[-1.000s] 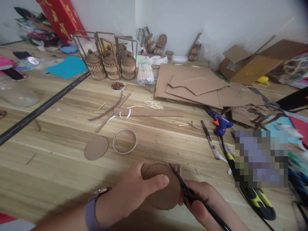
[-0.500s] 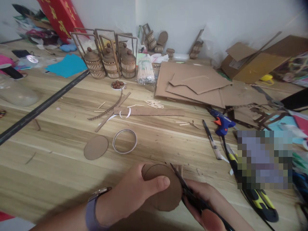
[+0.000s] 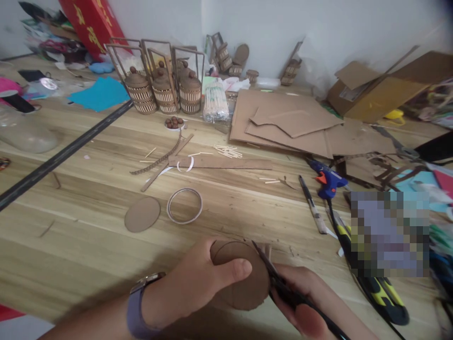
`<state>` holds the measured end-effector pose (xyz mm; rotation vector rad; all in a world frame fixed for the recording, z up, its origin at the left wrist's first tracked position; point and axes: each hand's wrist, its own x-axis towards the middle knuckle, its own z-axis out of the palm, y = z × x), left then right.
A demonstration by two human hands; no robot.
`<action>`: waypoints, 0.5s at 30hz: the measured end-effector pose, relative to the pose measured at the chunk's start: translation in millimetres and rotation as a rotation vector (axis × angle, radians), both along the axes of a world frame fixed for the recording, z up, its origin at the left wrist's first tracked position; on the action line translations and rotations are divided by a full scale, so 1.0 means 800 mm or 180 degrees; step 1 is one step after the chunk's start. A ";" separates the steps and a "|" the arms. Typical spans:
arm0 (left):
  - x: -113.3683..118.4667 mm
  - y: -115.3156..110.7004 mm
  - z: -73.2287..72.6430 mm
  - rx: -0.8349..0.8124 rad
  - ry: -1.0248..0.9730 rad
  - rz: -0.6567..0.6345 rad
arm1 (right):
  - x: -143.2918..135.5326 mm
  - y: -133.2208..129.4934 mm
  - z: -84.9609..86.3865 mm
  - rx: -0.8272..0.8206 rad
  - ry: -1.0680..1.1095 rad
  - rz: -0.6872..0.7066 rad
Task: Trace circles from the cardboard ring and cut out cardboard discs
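My left hand pinches a round piece of cardboard, its thumb flat on the upper face and its fingers hidden underneath. A drawn curve shows near the disc's far edge. In my right hand are dark scissors, whose blades lie along the disc's right edge. A narrow cardboard offcut sticks up behind the blades. Flat on the table beyond my left hand lie another cardboard disc and a roll of tape.
Cardboard strips and short sticks lie mid-table. To the right are a pen, a blue glue gun and a yellow-black cutter. Farther back stand small lidded baskets, a bag of sticks and cardboard sheets.
The view has shifted very slightly. Both hands, the disc and the scissors keep nearly the same pose, with the blades still at the disc's right edge.
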<state>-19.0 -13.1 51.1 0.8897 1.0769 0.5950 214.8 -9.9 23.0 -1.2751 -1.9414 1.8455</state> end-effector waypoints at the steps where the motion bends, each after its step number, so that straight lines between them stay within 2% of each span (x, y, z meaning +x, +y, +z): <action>1: 0.000 0.000 0.000 -0.0014 -0.0024 -0.0014 | -0.002 0.001 0.003 -0.0046 0.0014 -0.0033; 5: 0.000 -0.001 0.001 -0.0107 0.0022 0.0005 | -0.011 0.008 0.017 -0.0214 -0.0102 -0.0061; 11: 0.000 -0.001 0.001 -0.0128 0.0011 0.0038 | -0.011 0.010 0.020 0.0245 -0.0036 -0.0015; 15: 0.000 0.000 0.002 -0.0098 -0.0016 0.0042 | -0.010 0.009 0.020 0.0297 -0.0008 -0.0023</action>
